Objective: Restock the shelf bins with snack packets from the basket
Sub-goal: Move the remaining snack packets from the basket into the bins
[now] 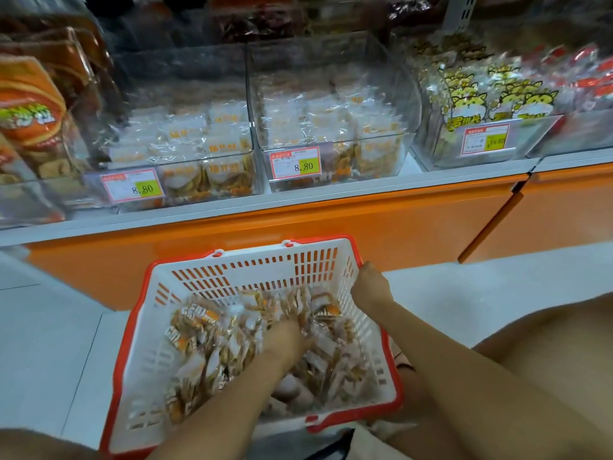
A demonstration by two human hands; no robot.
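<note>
In the basket [252,277], snack packets [205,346] surround the left hand [287,336].

Bright, even light; soft motion blur, glare on clear bins [331,104], edges bowed.

The left price tag [132,186] on the left bin [185,104] reads 8.80. The middle price tag [295,162] on the middle bin [331,94] also reads 8.80. The right price tag [486,140] on the right bin [431,154] is too blurred to read.

Clear bins [365,94] on shelf [331,191]; basket [255,260] on floor [49,327].
</note>
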